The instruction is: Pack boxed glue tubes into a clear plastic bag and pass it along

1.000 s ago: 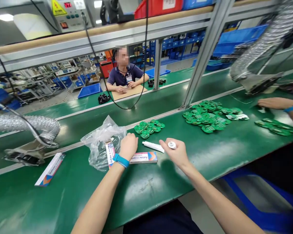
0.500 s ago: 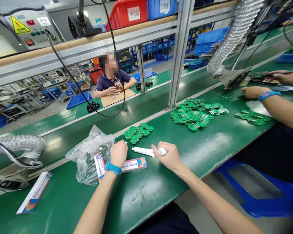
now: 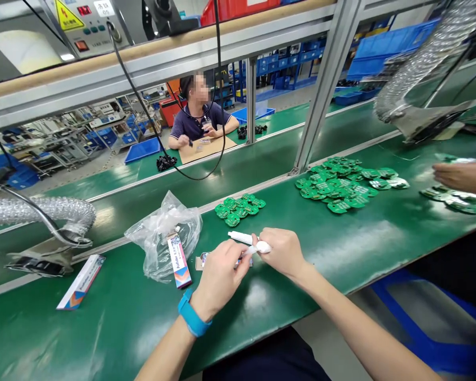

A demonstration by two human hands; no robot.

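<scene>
A white glue tube [image 3: 264, 247] is gripped in my right hand [image 3: 283, 251], its rounded end toward me. The fingers of my left hand [image 3: 219, 272] are closed in a pinch at that end, on a small whitish piece [image 3: 248, 250] that looks like a tip or cap. Just behind both hands, a second white tube [image 3: 240, 237] lies on the green table. A printed carton [image 3: 202, 260] lies mostly hidden behind my left hand. Left of it, another printed carton [image 3: 178, 262] rests against a clear plastic bag [image 3: 154, 246].
Small green circuit boards [image 3: 238, 209] lie behind my hands, with a larger heap [image 3: 337, 182] farther right. A third carton [image 3: 81, 283] lies left, near a silver duct [image 3: 63, 214]. A co-worker's hand [image 3: 460, 177] is over more boards at right. Another person [image 3: 200, 119] sits opposite.
My left hand has moved right, from beside the bag to the tube in my right hand. The view has shifted left. The co-worker's hand at right is now over the boards.
</scene>
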